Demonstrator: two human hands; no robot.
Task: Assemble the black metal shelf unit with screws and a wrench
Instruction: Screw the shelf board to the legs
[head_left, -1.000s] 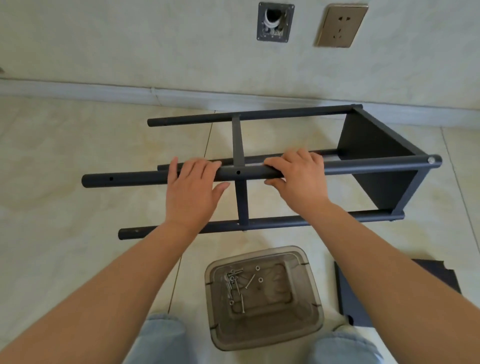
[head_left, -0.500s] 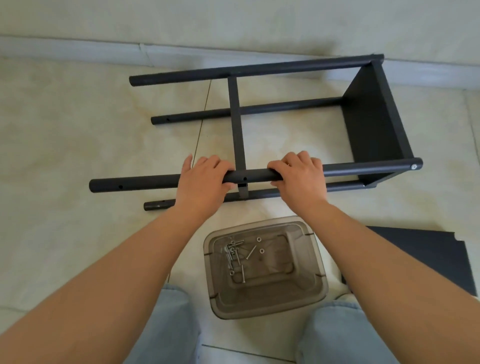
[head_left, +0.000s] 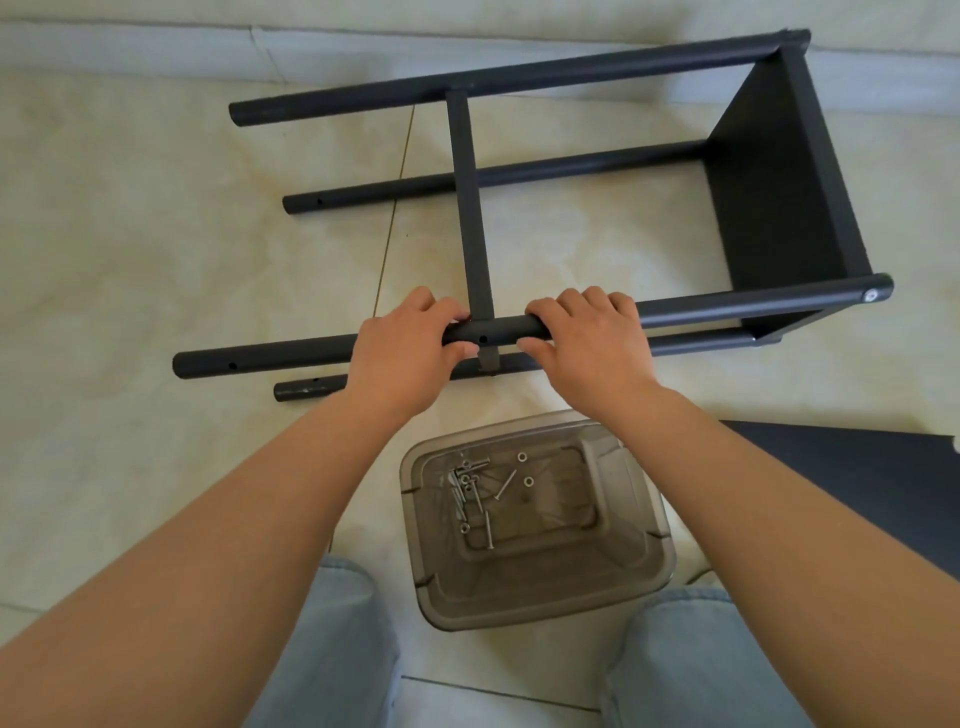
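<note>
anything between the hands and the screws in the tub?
Nothing visible. The screws lie loose in the open clear tub, just below both hands on the floor between the knees. The left hand and right hand both grip the near frame tube, so either must let go first.

Loose black panel (head_left: 852, 483) cut off at right edge, lower near tube (head_left: 306, 388) partly hidden behind hands.
</note>
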